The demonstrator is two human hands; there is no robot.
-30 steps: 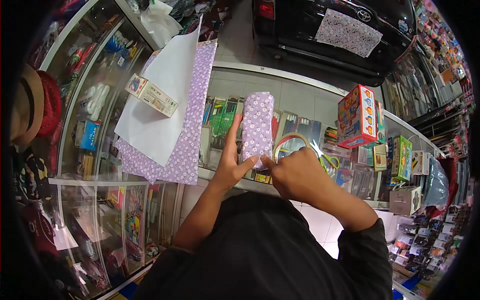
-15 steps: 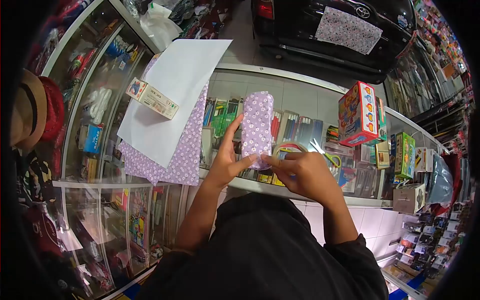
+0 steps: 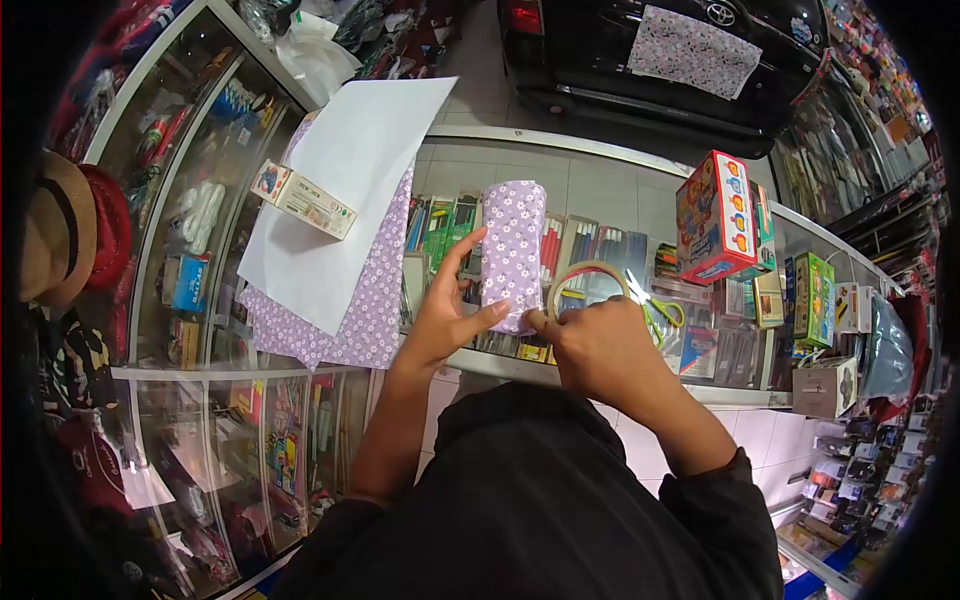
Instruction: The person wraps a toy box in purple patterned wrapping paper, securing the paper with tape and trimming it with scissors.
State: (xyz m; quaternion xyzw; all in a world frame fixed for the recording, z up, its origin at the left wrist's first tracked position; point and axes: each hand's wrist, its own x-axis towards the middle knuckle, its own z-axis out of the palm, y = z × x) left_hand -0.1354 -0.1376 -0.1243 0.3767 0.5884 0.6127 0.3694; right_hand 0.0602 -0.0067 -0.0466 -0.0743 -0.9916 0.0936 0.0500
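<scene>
A long package (image 3: 513, 245) wrapped in purple paper with white flowers lies on the glass counter in front of me. My left hand (image 3: 440, 315) holds it at the near left side, thumb over the near end and fingers along the left edge. With curled fingers, my right hand (image 3: 612, 348) pinches at the package's near right corner; the knuckles hide exactly what is between the fingertips. Just beyond the right hand lies a roll of tape (image 3: 557, 287), partly covered by the hand. Green-handled scissors (image 3: 668, 313) rest to its right.
On the left, a small box (image 3: 305, 200) sits on a white sheet (image 3: 345, 130) over purple floral paper (image 3: 345, 330). A red toy box (image 3: 715, 220) and a green box (image 3: 813, 300) stand on the right. Pens show under the glass counter (image 3: 590, 180). A black car (image 3: 600, 60) stands beyond.
My right hand has shifted and turned slightly, exposing more of the tape roll and scissors. Both hands stay at the near end of the package.
</scene>
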